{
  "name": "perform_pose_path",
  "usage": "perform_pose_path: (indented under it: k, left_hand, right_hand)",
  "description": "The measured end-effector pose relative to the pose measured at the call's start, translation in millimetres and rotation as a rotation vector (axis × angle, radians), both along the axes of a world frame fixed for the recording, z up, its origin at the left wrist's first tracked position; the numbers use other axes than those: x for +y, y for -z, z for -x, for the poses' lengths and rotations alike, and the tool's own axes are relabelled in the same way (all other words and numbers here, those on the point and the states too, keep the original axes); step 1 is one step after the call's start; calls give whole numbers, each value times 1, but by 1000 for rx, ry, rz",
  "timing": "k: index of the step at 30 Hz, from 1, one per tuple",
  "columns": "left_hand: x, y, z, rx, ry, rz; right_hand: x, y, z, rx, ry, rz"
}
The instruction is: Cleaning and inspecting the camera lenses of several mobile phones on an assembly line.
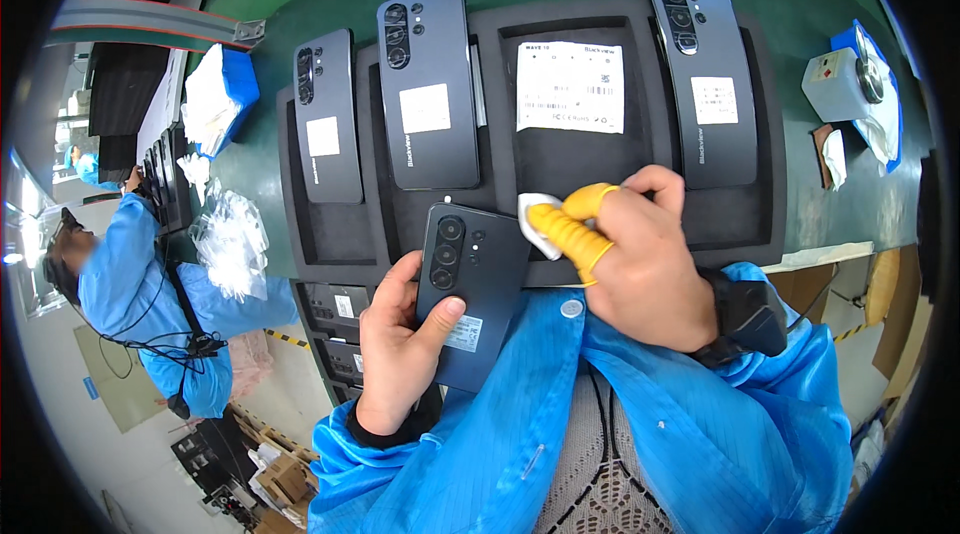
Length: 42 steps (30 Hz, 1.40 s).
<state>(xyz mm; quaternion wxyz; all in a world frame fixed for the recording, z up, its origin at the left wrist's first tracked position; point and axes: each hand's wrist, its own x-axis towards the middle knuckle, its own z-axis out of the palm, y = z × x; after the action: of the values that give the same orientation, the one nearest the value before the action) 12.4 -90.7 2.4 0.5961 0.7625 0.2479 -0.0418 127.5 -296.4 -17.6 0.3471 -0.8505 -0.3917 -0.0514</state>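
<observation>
A dark blue smartphone, its back with the camera lenses facing up, is gripped by my left hand, the thumb across its small label. My right hand, with yellow finger cots on some fingers, pinches a folded white wipe beside the phone's upper right edge. Beyond my hands lies a black foam tray with several compartments. Three similar phones lie face down on it: one at left, one left of the middle, one at right. A white printed label sheet lies in the compartment between the latter two.
Left on the green table are a blue box of white wipes and crumpled clear plastic bags. At right, a white dispenser bottle stands by a blue tray. More phone trays sit below the table edge. A co-worker in blue is at left.
</observation>
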Motion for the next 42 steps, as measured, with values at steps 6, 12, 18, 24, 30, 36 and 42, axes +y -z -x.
perform_pose_path:
  k: [6,12,18,24,30,36,42]
  left_hand:
    - [0,1,0,-16,-3,-4]
    - [0,1,1,-21,-5,-3]
    - [0,2,2,-16,7,-18]
    - [-3,4,1,-60,-27,3]
    - [-1,0,-2,-15,-25,6]
    - [-4,-6,-3,-123,-90,103]
    - [-6,-26,-23,-249,-61,219]
  right_hand:
    - [7,6,12,-4,-61,26]
    - [-2,4,16,102,-105,-86]
    - [-3,-5,3,56,-15,-38]
    - [5,2,11,99,-27,11]
    - [-2,6,13,88,-96,-53]
    - [-26,-3,4,104,-14,-101]
    - [-36,3,1,63,58,-101]
